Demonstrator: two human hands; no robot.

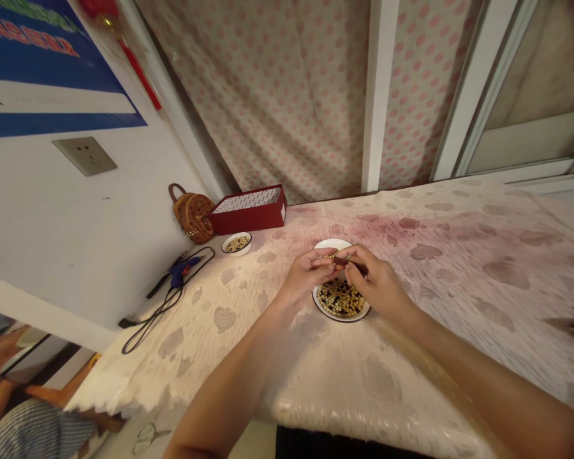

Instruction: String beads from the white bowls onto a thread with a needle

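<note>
My left hand (309, 274) and my right hand (375, 280) meet above a white dark-rimmed bowl (319, 310) of yellow and black beads or seeds (342, 298). Between my fingertips is a small, dark reddish-brown elongated piece (344, 261). My right hand is closed around it, and my left fingers pinch at its left end. The piece is too small to name exactly. Just behind my hands stands a second white bowl (332, 243), partly covered by my fingers; a little of its yellowish contents shows.
To the left are a small bowl of similar grains (236, 244), a red box (249, 220), a brown mini backpack (194, 217) and a blue glue gun (176, 274) with a looped black cord. A person's striped garment (38, 430) shows below left. A patterned cloth (239, 357) covers the table.
</note>
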